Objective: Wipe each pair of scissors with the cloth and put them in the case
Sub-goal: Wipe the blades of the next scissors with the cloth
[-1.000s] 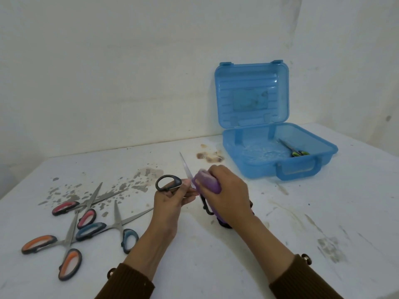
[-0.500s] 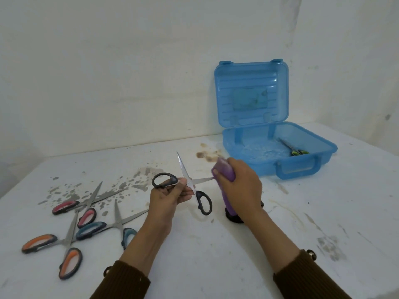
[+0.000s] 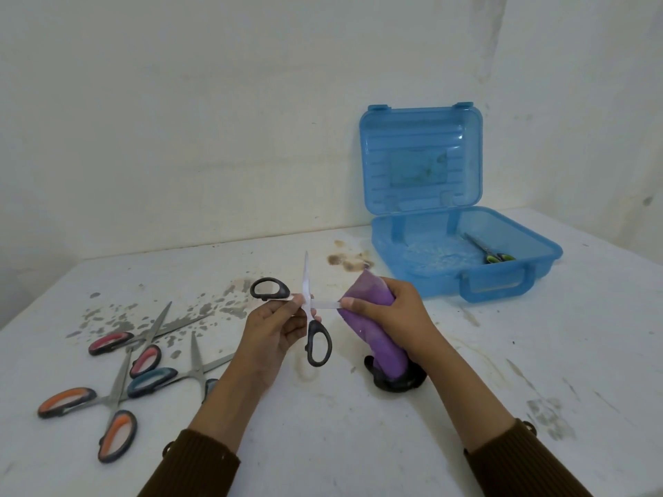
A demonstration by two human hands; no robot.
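Above the white table's (image 3: 358, 443) middle, the left hand (image 3: 272, 331) pinches spread black-handled steel scissors (image 3: 309, 310) at their pivot. The right hand (image 3: 391, 313) presses a purple cloth (image 3: 373, 338) around one blade's tip

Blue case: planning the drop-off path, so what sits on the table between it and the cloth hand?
Head view: only bare, stained table separates the blue case from the right hand gripping the purple cloth.

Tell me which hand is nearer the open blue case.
Right. The right hand, gripping the purple cloth, sits just in front of the blue case; the left hand, holding the black-handled scissors, is farther left.
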